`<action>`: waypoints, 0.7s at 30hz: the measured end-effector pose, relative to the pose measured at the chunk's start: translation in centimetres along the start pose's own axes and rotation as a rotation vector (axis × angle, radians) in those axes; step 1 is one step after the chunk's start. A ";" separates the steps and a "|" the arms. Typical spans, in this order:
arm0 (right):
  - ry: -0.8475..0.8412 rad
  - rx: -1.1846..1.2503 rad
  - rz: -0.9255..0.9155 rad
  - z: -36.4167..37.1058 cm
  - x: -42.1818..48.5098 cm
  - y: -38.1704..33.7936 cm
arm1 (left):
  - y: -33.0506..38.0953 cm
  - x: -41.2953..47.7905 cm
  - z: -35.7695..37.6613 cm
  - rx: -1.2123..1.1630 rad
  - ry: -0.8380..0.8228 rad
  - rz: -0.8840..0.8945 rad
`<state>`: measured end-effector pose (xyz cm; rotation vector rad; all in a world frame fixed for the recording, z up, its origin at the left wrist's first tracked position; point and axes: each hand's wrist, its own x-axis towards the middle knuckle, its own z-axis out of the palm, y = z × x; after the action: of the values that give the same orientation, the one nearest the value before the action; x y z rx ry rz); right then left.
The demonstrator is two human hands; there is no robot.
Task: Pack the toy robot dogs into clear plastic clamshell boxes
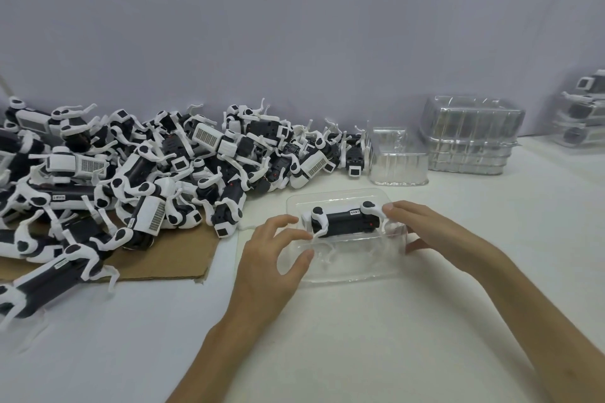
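A black-and-white toy robot dog [343, 222] lies on its side inside an open clear clamshell box [353, 271] on the white table in front of me. My left hand [265, 258] holds the box's left end, with curled fingers by the dog's end and the thumb on the front part of the plastic. My right hand [425, 229] grips the right end, fingers over the dog's legs there and the thumb at the front wall. The dog's lower legs show blurred through the plastic.
A big pile of loose robot dogs [147, 167] covers the left of the table, partly on a brown cardboard sheet [170, 258]. Behind the box stand one empty clamshell [397, 157] and a stack of empty clamshells [471, 137]. Packed boxes [586, 111] are stacked at the far right.
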<state>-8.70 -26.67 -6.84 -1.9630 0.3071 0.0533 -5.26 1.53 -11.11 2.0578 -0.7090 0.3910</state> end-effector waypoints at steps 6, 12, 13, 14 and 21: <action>0.000 0.020 -0.002 -0.2 -0.1 0.2 | -0.1 0.2 0.2 0.056 -0.030 0.009; 0.073 0.046 0.013 0.2 0.3 0.3 | -0.5 0.1 0.3 0.012 -0.095 -0.006; 0.098 0.042 0.015 0.4 0.4 0.3 | -0.4 0.1 0.3 0.009 -0.098 -0.010; 0.119 0.041 0.014 0.6 0.5 0.3 | -0.4 0.1 0.3 0.007 -0.100 -0.014; 0.163 0.066 -0.018 0.8 0.6 0.4 | -0.1 0.1 0.2 0.003 -0.105 -0.032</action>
<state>-8.14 -26.21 -7.67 -1.9076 0.3927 -0.1278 -5.14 1.36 -11.21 2.1018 -0.7376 0.2668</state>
